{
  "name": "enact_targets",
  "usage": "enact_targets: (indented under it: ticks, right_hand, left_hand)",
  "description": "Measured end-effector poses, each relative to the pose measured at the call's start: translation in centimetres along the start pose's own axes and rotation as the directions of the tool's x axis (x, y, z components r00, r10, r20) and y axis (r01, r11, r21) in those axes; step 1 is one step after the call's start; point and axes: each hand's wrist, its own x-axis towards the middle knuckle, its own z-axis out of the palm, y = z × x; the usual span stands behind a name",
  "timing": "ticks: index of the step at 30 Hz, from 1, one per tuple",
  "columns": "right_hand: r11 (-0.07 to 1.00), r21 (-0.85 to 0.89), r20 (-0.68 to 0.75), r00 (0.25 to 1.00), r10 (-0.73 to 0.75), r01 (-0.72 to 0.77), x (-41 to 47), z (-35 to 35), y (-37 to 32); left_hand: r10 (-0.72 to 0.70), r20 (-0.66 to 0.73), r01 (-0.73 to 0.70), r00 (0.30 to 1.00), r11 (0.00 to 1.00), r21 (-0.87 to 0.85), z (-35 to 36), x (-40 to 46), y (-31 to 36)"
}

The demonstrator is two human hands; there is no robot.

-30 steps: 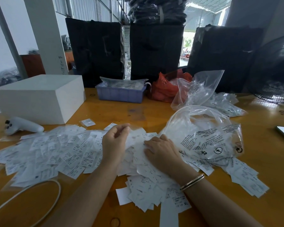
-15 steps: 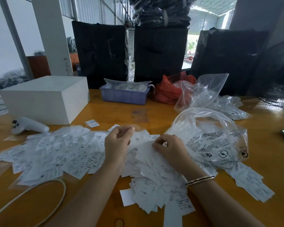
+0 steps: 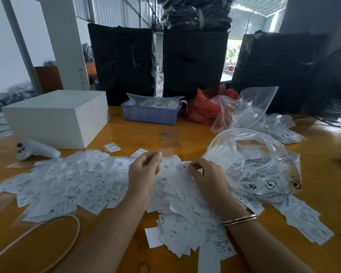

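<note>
Over the tag heap [image 3: 77, 180], left hand [image 3: 144, 171] pinches a clear sleeve [image 3: 168, 164], right hand [image 3: 207, 177] a tag [image 3: 182, 167]. One label [image 3: 114, 199] reads "XS"; a printed bag [image 3: 260, 174] lies right of the heap.

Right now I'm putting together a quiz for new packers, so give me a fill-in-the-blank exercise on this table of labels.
The bracelet is on the ___ wrist.
The tray behind the paper labels is ___ in colour.
The crumpled bag just right of the tray is ___.
The white box stands to the ___ of the tray.
Missing words: right; blue; red; left.
</note>
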Motion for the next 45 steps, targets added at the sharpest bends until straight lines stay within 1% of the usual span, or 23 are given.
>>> enact_targets:
  ticks: [5,8,12,16,18,20,21,23,25,27,28,30,31,33,34,35,37,39,40,41,43,45]
  right_hand:
    - [0.990,0.120,0.088,0.994,0.064,-0.074,-0.2,-0.2,-0.3]
    - [0.970,0.207,0.090,0.990,0.111,-0.127,-0.2,-0.5,-0.2]
    - [0.940,0.268,0.093,0.977,0.192,-0.211,-0.3,-0.6,-0.3]
    - [0.903,0.350,0.161,0.966,0.204,-0.249,-0.4,-1.2,-0.2]
    - [0.871,0.416,0.105,0.965,0.240,-0.262,-0.4,-1.5,0.0]
    - [0.780,0.560,0.024,0.946,0.323,-0.280,-0.5,-1.7,0.2]
    - [0.712,0.639,0.017,0.931,0.364,-0.291,-0.5,-1.8,0.2]
    - [0.585,0.746,0.083,0.916,0.392,-0.318,-0.7,-2.0,0.0]
    - [0.475,0.814,0.156,0.913,0.377,-0.335,-0.7,-2.0,-0.2]
    - [0.400,0.855,0.188,0.916,0.355,-0.331,-0.8,-2.2,-0.3]
    - [0.404,0.854,0.194,0.922,0.336,-0.327,-0.8,-2.3,-0.4]
    - [0.499,0.816,0.166,0.945,0.281,-0.291,-1.0,-2.5,-0.5]
    - [0.546,0.800,0.131,0.961,0.245,-0.248,-1.1,-2.6,-0.6]
    - [0.605,0.784,0.044,0.984,0.174,-0.142,-1.1,-2.6,-0.9]
    - [0.625,0.775,0.005,0.989,0.145,-0.096,-1.1,-2.5,-1.0]
    - [0.645,0.762,-0.028,0.992,0.122,-0.058,-1.2,-2.5,-1.2]
    - [0.692,0.722,-0.083,0.992,0.096,-0.007,-1.3,-2.4,-1.3]
    - [0.739,0.674,-0.100,0.990,0.095,-0.002,-1.5,-2.5,-1.2]
    - [0.748,0.664,-0.089,0.991,0.101,-0.017,-1.6,-2.5,-1.0]
    - [0.735,0.677,-0.064,0.991,0.116,-0.042,-1.7,-2.6,-1.0]
    - [0.656,0.749,0.003,0.990,0.138,-0.094,-1.9,-2.6,-1.1]
    - [0.608,0.785,0.021,0.986,0.163,-0.118,-1.8,-2.7,-1.3]
  left_hand:
    - [0.019,0.019,-0.020,1.000,0.999,0.027,0.0,0.0,0.1]
    - [0.021,0.042,-0.022,0.999,0.999,0.024,0.1,-0.1,0.2]
    - [0.022,0.080,-0.022,0.997,1.000,0.007,0.3,-0.3,0.3]
    - [0.031,0.102,-0.032,0.994,0.999,0.007,0.3,-0.4,0.3]
    - [0.022,0.094,-0.022,0.995,1.000,0.001,0.2,-0.4,0.4]
    - [0.017,0.089,-0.019,0.996,1.000,0.012,0.2,-0.4,0.4]
    - [0.020,0.092,-0.023,0.996,0.999,0.027,0.3,-0.4,0.4]
    - [0.028,0.106,-0.034,0.994,0.998,0.059,0.4,-0.6,0.4]
    - [0.034,0.119,-0.046,0.992,0.994,0.103,0.6,-0.8,0.4]
    - [0.031,0.139,-0.050,0.990,0.990,0.134,0.6,-0.9,0.4]
    - [0.022,0.158,-0.043,0.987,0.990,0.131,0.6,-1.0,0.4]
    - [-0.004,0.204,-0.019,0.979,0.993,0.113,0.6,-1.1,0.5]
    - [-0.016,0.224,-0.010,0.975,0.993,0.114,0.7,-1.1,0.5]
    - [-0.056,0.244,0.031,0.968,0.994,0.104,0.7,-1.1,0.6]
    - [-0.097,0.254,0.086,0.962,0.995,0.054,0.7,-1.1,0.7]
    - [-0.144,0.284,0.159,0.948,0.987,-0.032,0.8,-1.2,0.8]
    - [-0.205,0.374,0.290,0.905,0.938,-0.189,0.7,-1.3,1.4]
    - [-0.205,0.395,0.315,0.896,0.919,-0.237,0.6,-1.3,1.6]
    - [-0.193,0.395,0.302,0.898,0.923,-0.238,0.5,-1.3,1.7]
    - [-0.177,0.393,0.281,0.902,0.932,-0.226,0.5,-1.4,1.7]
    - [-0.151,0.378,0.229,0.913,0.958,-0.170,0.5,-1.4,1.5]
    - [-0.121,0.345,0.159,0.931,0.984,-0.085,0.6,-1.4,1.2]
